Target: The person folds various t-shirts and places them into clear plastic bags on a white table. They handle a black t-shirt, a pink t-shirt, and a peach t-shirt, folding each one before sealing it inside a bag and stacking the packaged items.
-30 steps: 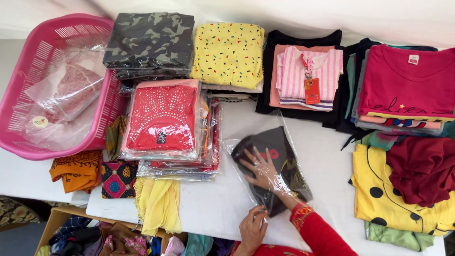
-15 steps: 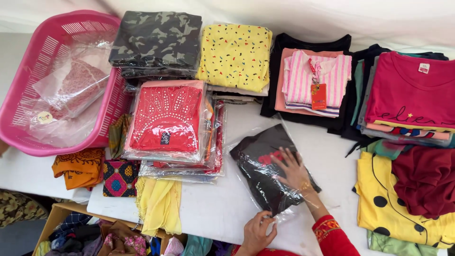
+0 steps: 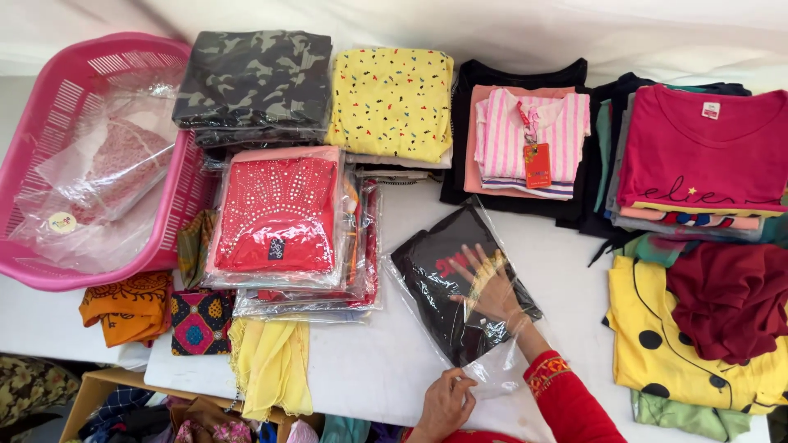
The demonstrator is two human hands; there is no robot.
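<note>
A black folded garment with a red print [image 3: 447,275] lies inside a clear plastic bag [image 3: 492,373] on the white table [image 3: 369,361]. My right hand [image 3: 490,283], in a red sleeve, rests flat on the garment with fingers spread; it appears to be inside the bag. My left hand [image 3: 445,402] pinches the bag's open end at the table's near edge.
A stack of bagged red garments [image 3: 283,221] sits left of the bag. A pink basket [image 3: 176,201] with bagged clothes stands far left. Folded camouflage [image 3: 254,82], yellow [image 3: 394,98], striped pink [image 3: 533,131] and magenta [image 3: 698,148] piles line the back. Yellow dotted [image 3: 657,336] and maroon clothes lie right.
My right hand has slid from the bag's near left part farther in over the black garment. My left hand keeps its hold on the bag's open end.
</note>
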